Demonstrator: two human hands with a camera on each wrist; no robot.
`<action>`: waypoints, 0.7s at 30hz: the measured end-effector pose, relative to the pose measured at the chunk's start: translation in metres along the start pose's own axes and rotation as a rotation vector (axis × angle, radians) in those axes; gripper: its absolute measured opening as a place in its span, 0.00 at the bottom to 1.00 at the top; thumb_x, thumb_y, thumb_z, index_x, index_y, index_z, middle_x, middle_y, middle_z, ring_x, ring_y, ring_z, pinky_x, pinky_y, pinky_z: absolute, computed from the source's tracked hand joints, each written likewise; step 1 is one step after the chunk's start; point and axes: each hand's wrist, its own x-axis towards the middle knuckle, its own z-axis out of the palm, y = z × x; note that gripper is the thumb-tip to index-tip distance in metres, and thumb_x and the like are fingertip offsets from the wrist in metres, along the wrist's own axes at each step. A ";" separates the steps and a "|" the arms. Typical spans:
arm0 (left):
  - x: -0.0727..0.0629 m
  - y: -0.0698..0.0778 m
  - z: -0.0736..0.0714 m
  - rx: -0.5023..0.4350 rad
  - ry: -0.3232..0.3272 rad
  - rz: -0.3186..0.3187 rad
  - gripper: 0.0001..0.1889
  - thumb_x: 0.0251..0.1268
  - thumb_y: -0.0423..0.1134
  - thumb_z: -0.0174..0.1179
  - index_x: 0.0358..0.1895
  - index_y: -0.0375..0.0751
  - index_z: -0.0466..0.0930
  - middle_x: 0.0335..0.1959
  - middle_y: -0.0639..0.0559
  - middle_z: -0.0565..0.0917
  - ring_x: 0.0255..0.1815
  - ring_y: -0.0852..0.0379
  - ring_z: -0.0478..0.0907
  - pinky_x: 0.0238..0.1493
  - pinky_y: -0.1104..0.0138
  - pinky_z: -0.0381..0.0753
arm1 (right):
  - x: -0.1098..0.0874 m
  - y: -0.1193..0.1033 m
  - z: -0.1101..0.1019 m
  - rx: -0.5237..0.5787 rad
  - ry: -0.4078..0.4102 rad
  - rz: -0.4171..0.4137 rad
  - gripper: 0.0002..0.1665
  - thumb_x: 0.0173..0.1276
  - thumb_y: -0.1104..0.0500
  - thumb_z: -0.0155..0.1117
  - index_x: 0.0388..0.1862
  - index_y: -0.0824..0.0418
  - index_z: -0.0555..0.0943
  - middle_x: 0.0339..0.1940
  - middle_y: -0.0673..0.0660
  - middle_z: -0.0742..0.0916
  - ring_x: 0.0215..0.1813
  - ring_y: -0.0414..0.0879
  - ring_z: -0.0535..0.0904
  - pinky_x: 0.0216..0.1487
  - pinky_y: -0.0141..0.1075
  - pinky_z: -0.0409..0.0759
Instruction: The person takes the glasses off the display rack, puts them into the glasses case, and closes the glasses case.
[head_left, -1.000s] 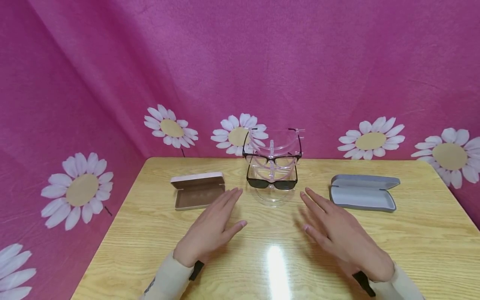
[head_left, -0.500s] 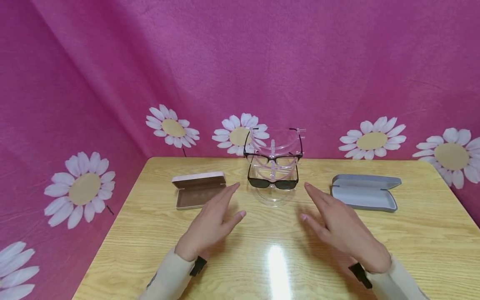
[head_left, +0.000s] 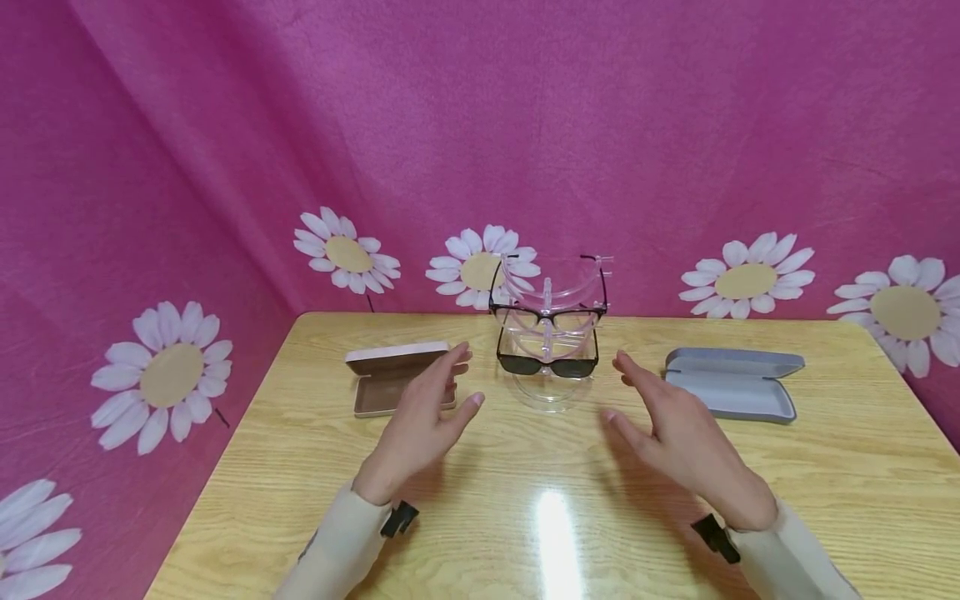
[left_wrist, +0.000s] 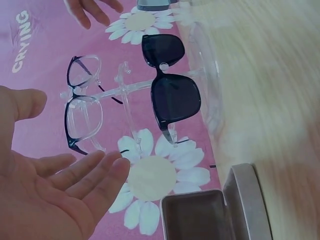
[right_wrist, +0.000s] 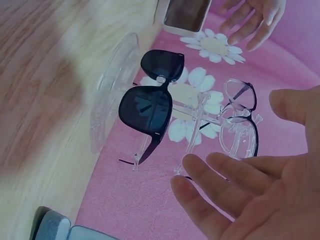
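"Black glasses [head_left: 548, 317], where?"
"On the clear stand [head_left: 547, 340], above the sunglasses [head_left: 570, 367], far middle of the counter [head_left: 480, 517]."
"And nearby?"
"Left hand [head_left: 415, 429] and right hand [head_left: 677, 437], one each side, fingers [left_wrist: 106, 184] loosely spread."

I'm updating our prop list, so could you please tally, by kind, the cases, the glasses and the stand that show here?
Open cases: 2 (brown case, grey case)
Clear-lens glasses: 1
Dark-lens glasses: 1
Clear display stand: 1
Total: 5
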 end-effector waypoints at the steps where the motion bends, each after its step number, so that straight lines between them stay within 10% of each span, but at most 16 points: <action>1: 0.002 0.000 0.000 -0.014 0.006 0.004 0.37 0.76 0.46 0.63 0.83 0.48 0.58 0.75 0.48 0.75 0.74 0.49 0.76 0.67 0.51 0.83 | 0.001 0.000 0.000 0.006 0.009 -0.001 0.44 0.73 0.54 0.69 0.81 0.68 0.64 0.69 0.67 0.83 0.54 0.63 0.88 0.54 0.60 0.85; 21: 0.037 0.003 0.000 -0.291 0.047 -0.013 0.36 0.78 0.41 0.60 0.83 0.46 0.56 0.74 0.45 0.74 0.73 0.45 0.77 0.68 0.55 0.82 | 0.018 0.005 -0.003 0.139 0.055 0.078 0.42 0.74 0.55 0.67 0.81 0.68 0.63 0.68 0.67 0.84 0.53 0.64 0.89 0.52 0.59 0.87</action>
